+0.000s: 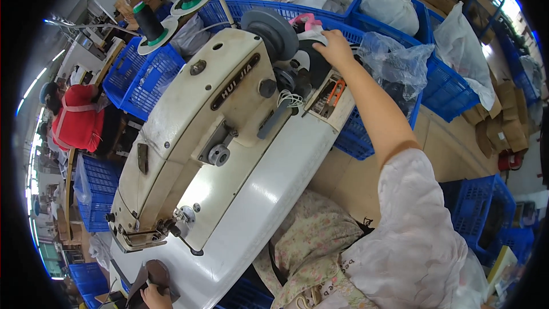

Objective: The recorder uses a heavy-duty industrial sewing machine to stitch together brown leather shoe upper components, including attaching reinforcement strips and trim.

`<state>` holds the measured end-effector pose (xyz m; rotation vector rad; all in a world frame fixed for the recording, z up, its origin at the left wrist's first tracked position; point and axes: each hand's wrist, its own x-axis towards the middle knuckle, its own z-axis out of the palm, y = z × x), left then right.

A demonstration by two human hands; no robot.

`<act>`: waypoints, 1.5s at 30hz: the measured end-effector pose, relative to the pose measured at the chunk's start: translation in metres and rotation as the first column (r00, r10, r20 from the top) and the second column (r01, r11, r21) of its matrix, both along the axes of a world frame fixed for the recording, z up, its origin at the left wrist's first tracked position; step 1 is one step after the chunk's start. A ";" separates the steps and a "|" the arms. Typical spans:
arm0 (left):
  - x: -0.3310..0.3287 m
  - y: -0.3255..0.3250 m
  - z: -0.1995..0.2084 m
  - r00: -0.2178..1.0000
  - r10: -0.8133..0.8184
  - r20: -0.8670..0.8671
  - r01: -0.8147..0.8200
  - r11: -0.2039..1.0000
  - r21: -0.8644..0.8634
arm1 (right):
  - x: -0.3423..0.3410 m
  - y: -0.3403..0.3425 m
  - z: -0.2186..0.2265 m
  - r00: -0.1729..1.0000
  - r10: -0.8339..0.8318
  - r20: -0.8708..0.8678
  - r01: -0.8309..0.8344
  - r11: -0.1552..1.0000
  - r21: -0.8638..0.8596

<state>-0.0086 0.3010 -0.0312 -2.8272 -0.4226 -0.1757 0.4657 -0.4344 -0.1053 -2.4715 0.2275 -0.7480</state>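
My left hand [155, 297] is at the lower edge, its fingers closed on a dark brown, curved flat piece [157, 273] at the near end of the white sewing table [251, 217]. Its material is unclear. My right arm stretches to the far end of the cream sewing machine [189, 103]. There my right hand [336, 50] has its fingers bent down against a black and white item [314, 60] beside the handwheel [270, 34]; what it grips is not clear. Bright pink material [306, 22] lies just beyond. Below the hand, orange-handled snips [335, 92] rest in a small tray.
Two cones of dark thread [148, 26] stand left of the machine. Blue crates [452, 83] holding white bags [389, 6] line the far side. Another blue crate [477, 209] is on the right. A person in red [77, 117] works at the left.
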 end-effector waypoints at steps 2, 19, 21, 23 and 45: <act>0.003 -0.016 0.003 0.996 0.034 -0.086 -0.035 0.999 -0.007 | 0.017 0.004 0.005 0.994 -0.067 -0.090 0.059 0.994 -0.092; -0.001 -0.023 0.002 0.993 -0.035 -0.115 0.035 0.999 -0.002 | 0.026 -0.054 0.023 0.955 0.295 -0.022 -0.165 0.594 0.787; 0.001 -0.028 0.006 0.992 -0.013 -0.124 0.010 1.000 -0.026 | 0.017 -0.059 0.027 0.977 0.212 0.027 -0.129 0.488 0.863; -0.002 -0.028 0.007 0.991 -0.011 -0.132 0.010 1.000 -0.012 | 0.004 -0.059 0.028 0.988 0.144 0.053 -0.111 0.430 0.896; 0.024 -0.192 0.052 0.976 -0.207 -0.073 0.175 0.933 -0.316 | -0.290 0.203 0.021 0.651 0.757 0.054 -0.232 0.130 0.964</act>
